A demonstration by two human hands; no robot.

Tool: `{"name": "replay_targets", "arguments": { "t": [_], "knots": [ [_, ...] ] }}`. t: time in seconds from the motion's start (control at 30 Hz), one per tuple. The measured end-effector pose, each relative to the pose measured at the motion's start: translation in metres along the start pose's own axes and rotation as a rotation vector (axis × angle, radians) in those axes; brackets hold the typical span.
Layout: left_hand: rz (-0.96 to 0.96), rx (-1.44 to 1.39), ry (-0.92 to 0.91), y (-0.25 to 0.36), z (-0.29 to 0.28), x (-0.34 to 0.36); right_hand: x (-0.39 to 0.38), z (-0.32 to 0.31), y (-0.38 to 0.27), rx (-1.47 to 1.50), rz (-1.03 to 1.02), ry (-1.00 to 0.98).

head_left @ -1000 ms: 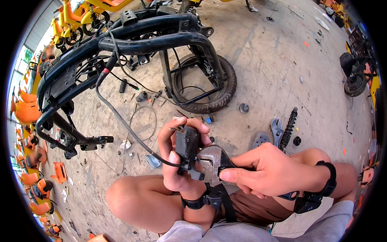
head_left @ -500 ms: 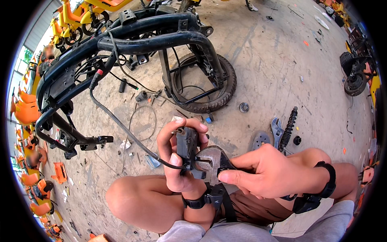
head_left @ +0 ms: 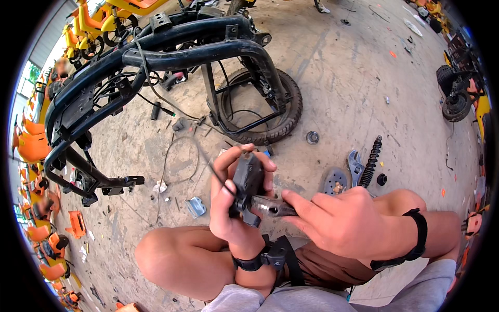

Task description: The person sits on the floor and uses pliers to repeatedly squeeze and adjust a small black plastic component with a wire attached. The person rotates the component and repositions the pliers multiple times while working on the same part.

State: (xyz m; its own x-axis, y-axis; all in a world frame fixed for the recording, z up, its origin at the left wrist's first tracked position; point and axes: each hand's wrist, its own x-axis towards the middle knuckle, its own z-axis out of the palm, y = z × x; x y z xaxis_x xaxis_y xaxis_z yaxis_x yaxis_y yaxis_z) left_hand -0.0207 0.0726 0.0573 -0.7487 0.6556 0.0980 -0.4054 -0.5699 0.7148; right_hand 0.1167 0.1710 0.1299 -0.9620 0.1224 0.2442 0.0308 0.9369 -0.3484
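Observation:
My left hand (head_left: 224, 203) is curled around a black block-shaped part (head_left: 248, 174), held upright above my lap. A dark cable (head_left: 214, 170) runs from this part up and to the left; I cannot tell its exact kind. In my right hand (head_left: 345, 221) is a wrench (head_left: 267, 206) with a wide grey metal head, gripped between thumb and fingers. The wrench is turned edge-on, its head against the lower right side of the black part. My right fingers hide most of its handle.
A black scooter frame (head_left: 192, 58) and a tyre (head_left: 293, 106) lie ahead on the concrete floor. Near my right knee are an adjustable wrench (head_left: 355, 167), a shock absorber (head_left: 372, 162) and a grey clog (head_left: 336, 180). Yellow and orange scooters (head_left: 106, 18) line the left.
The wrench has turned from showing its flat face to edge-on, and my right hand has rolled over. The cable's red-tipped far end has swung up and right, towards the frame's middle.

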Motion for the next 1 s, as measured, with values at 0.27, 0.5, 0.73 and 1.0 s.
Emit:
{"name": "replay_targets", "arguments": {
  "t": [0.27,0.5,0.73,1.0],
  "knots": [
    [-0.173,-0.104,-0.036,-0.001,-0.014,0.007,0.002,-0.014,0.006,-0.364,-0.201,-0.052],
    [0.073,-0.035,0.036,0.006,-0.002,-0.001,0.008,-0.017,0.003,0.723,0.416,-0.291],
    [0.171,-0.01,-0.031,-0.001,-0.003,-0.001,0.019,-0.021,-0.001,1.182,0.793,-0.527],
    [0.241,0.154,-0.064,-0.001,-0.005,-0.001,0.015,-0.016,-0.003,1.144,0.748,-0.451]
  ]
}}
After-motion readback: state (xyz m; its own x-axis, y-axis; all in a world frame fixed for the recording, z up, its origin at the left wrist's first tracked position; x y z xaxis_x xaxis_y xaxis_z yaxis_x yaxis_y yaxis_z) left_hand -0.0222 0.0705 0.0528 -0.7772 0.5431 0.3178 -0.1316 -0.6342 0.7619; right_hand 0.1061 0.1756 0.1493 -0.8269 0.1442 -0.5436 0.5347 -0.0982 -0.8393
